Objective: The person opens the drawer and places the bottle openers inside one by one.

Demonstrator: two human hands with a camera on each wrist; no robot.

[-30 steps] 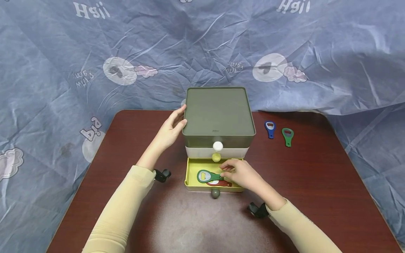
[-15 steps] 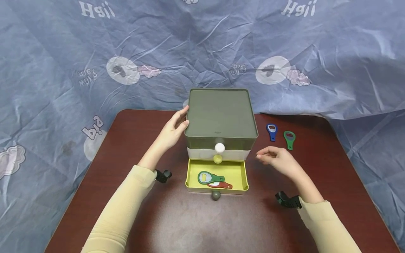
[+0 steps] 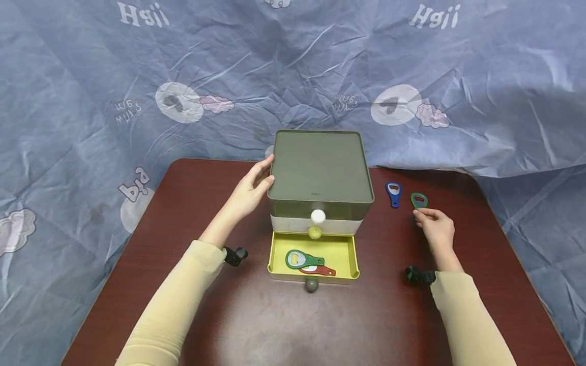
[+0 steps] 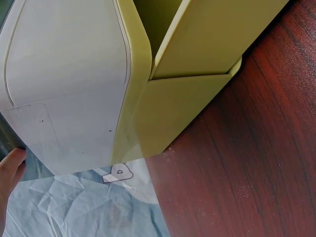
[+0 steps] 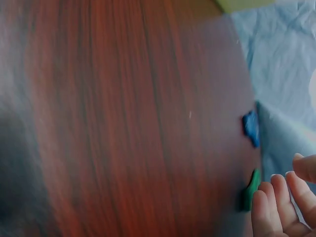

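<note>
My left hand (image 3: 247, 194) rests with its fingertips against the left side of the dark green top unit of a stacked drawer box (image 3: 320, 165). In the left wrist view part of that hand (image 4: 10, 170) shows beside the box. My right hand (image 3: 437, 229) is at the handle end of a green bottle opener (image 3: 418, 200). The right wrist view shows its thumb and fingers (image 5: 284, 202) apart, the opener just beyond the fingertips; contact cannot be made out. A blue bottle opener (image 3: 393, 194) lies to the left. The pulled-out yellow drawer (image 3: 345, 254) holds another green opener (image 3: 297, 259) overlapping a red one (image 3: 326, 270).
The box stands on a dark red-brown table (image 3: 220, 300), with a white unit (image 3: 284, 224) between the green and yellow ones. Round knobs, including a white knob (image 3: 318, 216), stick out in front. Blue printed cloth (image 3: 256, 66) hangs behind the table.
My right hand has left the drawer, moving right and away from me to the green opener on the table. The green opener in the drawer was released. My left hand stays against the box.
</note>
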